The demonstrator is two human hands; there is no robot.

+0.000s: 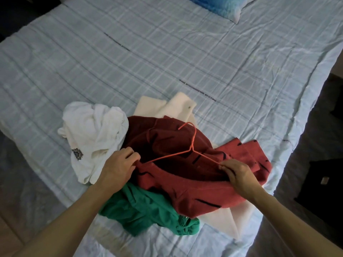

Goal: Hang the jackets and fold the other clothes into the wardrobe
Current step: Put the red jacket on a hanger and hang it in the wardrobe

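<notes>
A red jacket (194, 184) with short black stripes lies crumpled on the bed, its collar opening facing up. A thin red wire hanger (192, 143) rests in that opening, hook pointing away from me. My left hand (117, 167) pinches the hanger's left end together with the jacket's edge. My right hand (239, 175) pinches the right end with the fabric there. A white T-shirt (94, 134) with a small printed logo lies to the left. Under the jacket lie a green garment (143, 210) near me and a cream garment (167, 104) farther away.
The bed (167, 52) has a pale blue checked sheet, with a blue pillow (220, 6) at the far end. To the right is dark floor with a black object (323, 184). The bed's edge runs along the left.
</notes>
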